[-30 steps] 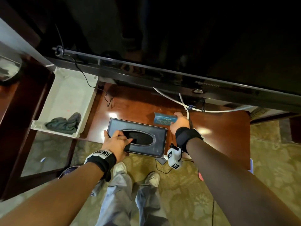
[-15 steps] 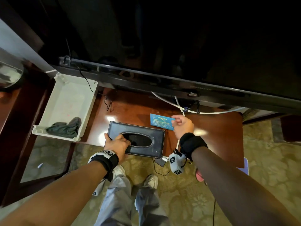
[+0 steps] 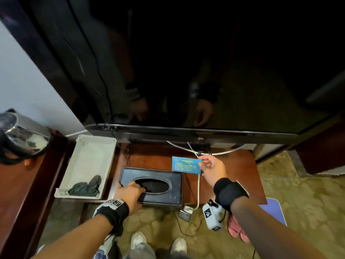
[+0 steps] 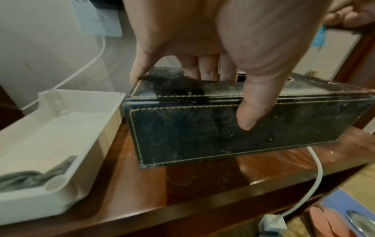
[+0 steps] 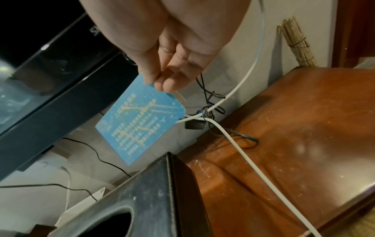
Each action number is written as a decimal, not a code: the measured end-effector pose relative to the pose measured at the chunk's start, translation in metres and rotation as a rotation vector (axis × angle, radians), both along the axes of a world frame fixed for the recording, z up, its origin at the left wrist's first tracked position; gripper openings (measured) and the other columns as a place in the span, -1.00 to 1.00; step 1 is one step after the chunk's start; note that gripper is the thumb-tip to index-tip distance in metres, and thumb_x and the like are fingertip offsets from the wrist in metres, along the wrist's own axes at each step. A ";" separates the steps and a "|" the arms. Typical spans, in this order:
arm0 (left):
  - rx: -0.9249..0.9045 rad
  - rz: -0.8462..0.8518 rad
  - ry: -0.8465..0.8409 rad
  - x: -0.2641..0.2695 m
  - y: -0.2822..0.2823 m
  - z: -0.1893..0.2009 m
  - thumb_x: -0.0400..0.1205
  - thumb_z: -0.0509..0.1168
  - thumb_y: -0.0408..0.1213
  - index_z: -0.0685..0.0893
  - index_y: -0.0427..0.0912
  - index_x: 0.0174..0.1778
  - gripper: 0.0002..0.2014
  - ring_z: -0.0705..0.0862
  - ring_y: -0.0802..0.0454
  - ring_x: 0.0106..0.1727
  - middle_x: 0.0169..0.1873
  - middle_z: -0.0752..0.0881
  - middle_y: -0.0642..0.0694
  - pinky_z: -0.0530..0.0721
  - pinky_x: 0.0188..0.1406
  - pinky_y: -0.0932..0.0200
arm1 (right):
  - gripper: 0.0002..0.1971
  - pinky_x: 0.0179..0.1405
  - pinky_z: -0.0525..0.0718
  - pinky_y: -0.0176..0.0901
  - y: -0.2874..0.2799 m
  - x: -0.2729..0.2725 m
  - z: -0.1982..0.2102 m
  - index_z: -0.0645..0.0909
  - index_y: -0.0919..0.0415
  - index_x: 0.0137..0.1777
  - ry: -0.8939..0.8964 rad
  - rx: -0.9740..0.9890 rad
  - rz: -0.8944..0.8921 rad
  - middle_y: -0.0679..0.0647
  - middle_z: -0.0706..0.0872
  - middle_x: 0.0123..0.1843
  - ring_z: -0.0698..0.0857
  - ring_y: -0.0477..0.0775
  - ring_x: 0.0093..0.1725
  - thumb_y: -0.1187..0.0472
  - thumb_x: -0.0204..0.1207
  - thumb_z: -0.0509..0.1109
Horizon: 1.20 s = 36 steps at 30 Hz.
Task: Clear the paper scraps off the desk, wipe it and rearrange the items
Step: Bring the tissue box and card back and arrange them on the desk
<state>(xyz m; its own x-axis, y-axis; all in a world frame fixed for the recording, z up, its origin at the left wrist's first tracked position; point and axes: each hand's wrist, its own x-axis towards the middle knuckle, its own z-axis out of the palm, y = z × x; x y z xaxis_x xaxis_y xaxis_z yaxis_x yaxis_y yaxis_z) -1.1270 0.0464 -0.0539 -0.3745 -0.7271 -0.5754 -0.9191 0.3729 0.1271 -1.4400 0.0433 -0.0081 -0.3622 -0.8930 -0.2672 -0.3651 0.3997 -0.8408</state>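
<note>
Black and stitched, the tissue box (image 3: 173, 191) is at the wooden desk's (image 3: 233, 176) near edge. The left hand (image 3: 128, 193) grips it, thumb on the near side, fingers curled into the oval opening. Just beyond its far right corner the right hand (image 3: 212, 169) pinches a blue card (image 3: 186, 164) above the desk. A white tray (image 3: 89, 161) left of the box holds a grey cloth (image 3: 84, 187). A television (image 3: 186, 135) stands behind.

dark tv (image 3: 186, 71) at desk (image 3: 242, 171) back edge | white cable (image 3: 198, 189) over front edge | steel kettle (image 3: 22, 135) far left | pink slippers (image 3: 236, 230), blue mat (image 3: 274, 210) on patterned carpet (image 3: 308, 202)
</note>
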 end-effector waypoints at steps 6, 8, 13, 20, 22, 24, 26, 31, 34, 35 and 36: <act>-0.074 0.081 0.005 0.016 -0.011 0.054 0.48 0.32 -0.06 0.62 0.16 0.15 -0.69 0.42 0.07 0.45 0.17 0.61 0.12 0.13 0.45 -0.62 | -0.79 0.01 0.79 -0.06 -0.005 0.036 0.022 0.65 -0.08 0.01 0.021 -0.025 0.103 -0.03 0.71 0.00 0.72 -0.05 0.08 0.31 0.63 0.37; -0.103 0.129 0.003 0.026 -0.008 0.068 0.48 0.35 -0.04 0.61 0.18 0.17 -0.68 0.41 0.06 0.45 0.18 0.61 0.11 0.09 0.45 -0.66 | -0.79 0.02 0.79 -0.03 -0.008 0.047 0.032 0.64 -0.09 0.00 0.018 -0.059 0.142 -0.04 0.70 -0.02 0.71 -0.07 0.06 0.31 0.63 0.37; -0.149 0.322 -0.003 0.056 0.020 0.100 0.49 0.39 0.03 0.58 0.22 0.32 -0.55 0.41 0.04 0.47 0.24 0.59 0.10 0.15 0.45 -0.64 | -0.81 -0.02 0.78 -0.03 -0.016 0.074 0.051 0.67 -0.01 0.01 0.005 -0.115 0.237 0.00 0.72 -0.07 0.72 -0.04 0.00 0.33 0.61 0.39; -0.137 0.666 0.006 0.123 0.088 0.142 0.53 0.44 0.06 0.47 0.10 0.55 -0.36 0.37 -0.02 0.54 0.40 0.53 0.02 0.12 0.47 -0.66 | -0.84 -0.24 0.72 -0.13 -0.023 0.147 0.070 0.66 0.11 0.01 -0.048 -0.196 0.457 0.04 0.68 -0.20 0.74 0.05 -0.17 0.40 0.60 0.38; -0.150 0.768 0.002 0.147 0.108 0.154 0.55 0.44 0.03 0.48 0.11 0.55 -0.38 0.37 -0.03 0.55 0.42 0.53 0.01 0.11 0.47 -0.67 | -0.80 -0.23 0.72 -0.13 -0.020 0.178 0.072 0.66 0.04 -0.04 -0.072 -0.183 0.512 0.04 0.70 -0.20 0.75 0.05 -0.18 0.40 0.59 0.39; -0.171 0.877 0.021 0.171 0.127 0.166 0.57 0.45 -0.01 0.48 0.10 0.56 -0.39 0.37 -0.05 0.56 0.45 0.52 0.00 0.09 0.47 -0.67 | -0.77 -0.30 0.70 -0.20 -0.016 0.212 0.076 0.67 0.02 -0.06 -0.120 -0.184 0.565 0.06 0.70 -0.20 0.73 0.05 -0.19 0.41 0.59 0.39; -0.183 0.986 0.037 0.193 0.144 0.177 0.56 0.46 -0.03 0.49 0.10 0.55 -0.39 0.38 -0.09 0.56 0.47 0.52 -0.02 0.07 0.48 -0.68 | -0.80 -0.34 0.70 -0.25 -0.011 0.246 0.084 0.68 0.09 -0.04 -0.152 -0.200 0.616 0.09 0.70 -0.21 0.71 0.06 -0.21 0.43 0.58 0.39; -0.253 1.213 0.076 0.254 0.183 0.190 0.52 0.49 -0.03 0.60 0.14 0.43 -0.47 0.47 -0.13 0.50 0.40 0.59 -0.01 0.14 0.48 -0.64 | -0.82 -0.37 0.70 -0.26 0.004 0.328 0.106 0.67 0.11 -0.05 -0.129 -0.257 0.751 0.08 0.74 -0.21 0.76 0.09 -0.19 0.43 0.58 0.39; -0.258 1.281 0.094 0.298 0.210 0.195 0.53 0.49 0.00 0.52 0.17 0.52 -0.39 0.41 -0.12 0.56 0.48 0.53 0.03 0.15 0.48 -0.64 | -0.78 -0.30 0.76 -0.08 0.017 0.383 0.112 0.67 0.02 -0.09 -0.110 -0.245 0.798 0.15 0.78 -0.12 0.78 0.14 -0.12 0.40 0.57 0.41; -0.265 1.300 0.098 0.315 0.220 0.196 0.53 0.49 0.00 0.51 0.17 0.53 -0.38 0.41 -0.12 0.57 0.49 0.53 0.04 0.14 0.48 -0.65 | -0.76 -0.26 0.78 -0.02 0.023 0.403 0.112 0.67 -0.03 -0.11 -0.102 -0.253 0.813 0.12 0.79 -0.12 0.79 0.15 -0.11 0.39 0.56 0.42; -0.271 1.319 0.106 0.335 0.230 0.196 0.53 0.49 0.00 0.51 0.16 0.53 -0.38 0.41 -0.12 0.57 0.48 0.54 0.05 0.13 0.48 -0.66 | -0.74 -0.19 0.79 0.03 0.029 0.424 0.113 0.67 -0.07 -0.13 -0.090 -0.264 0.826 0.09 0.79 -0.14 0.79 0.14 -0.11 0.37 0.55 0.43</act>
